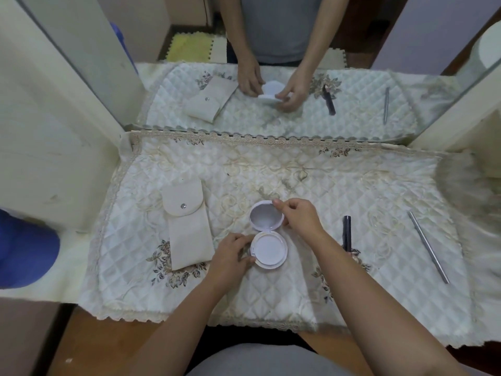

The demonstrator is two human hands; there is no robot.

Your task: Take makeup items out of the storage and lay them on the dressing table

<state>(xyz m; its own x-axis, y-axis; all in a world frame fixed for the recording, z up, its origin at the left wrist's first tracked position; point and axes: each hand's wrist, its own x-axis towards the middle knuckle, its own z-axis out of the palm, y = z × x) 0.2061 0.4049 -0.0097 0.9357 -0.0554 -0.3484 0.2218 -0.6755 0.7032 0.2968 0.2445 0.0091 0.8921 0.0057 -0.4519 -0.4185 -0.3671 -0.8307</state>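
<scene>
Both hands grip an open white compact (268, 236) near the middle of the dressing table: the left hand (230, 257) pinches the rim of its base, which lies on the cloth, while the right hand (299, 218) holds the edge of the hinged mirror lid, tilted back away from the person. By my reading this item is already out and being laid down or checked, so the next move calls for either shutting the lid or letting go with the base flat. Left of it lies a cream pouch (188, 223) with its snap flap closed, probably the storage; to the right rest a dark tube (347, 233) and, farther out, a thin grey pencil (428, 246), well apart. Underneath is a quilted cloth (284, 175) with lace edging and flower embroidery, and a mirror (271, 77) stands behind between pale cabinet sides.
</scene>
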